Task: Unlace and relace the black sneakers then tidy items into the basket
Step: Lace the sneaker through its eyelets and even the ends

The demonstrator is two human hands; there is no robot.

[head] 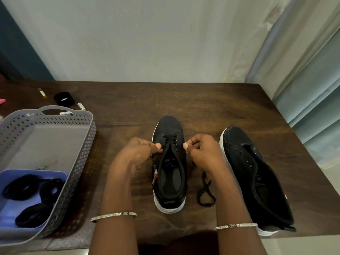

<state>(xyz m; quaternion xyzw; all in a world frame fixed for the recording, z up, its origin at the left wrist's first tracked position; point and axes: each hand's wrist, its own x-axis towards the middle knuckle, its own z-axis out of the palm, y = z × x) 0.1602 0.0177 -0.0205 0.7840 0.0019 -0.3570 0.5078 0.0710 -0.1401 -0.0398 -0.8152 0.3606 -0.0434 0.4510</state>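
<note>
On the counter (202, 107), at the half-laced sneaker (170, 181), left hand (136, 155) and right hand (204, 151) each pinch the lace (205, 204) in a curled grip, fingers hiding its ends; the basket (82, 144) is cut off at left.

Left hand (139, 153), right hand (202, 151), seemingly on sneaker (169, 126) laces (171, 139).
</note>
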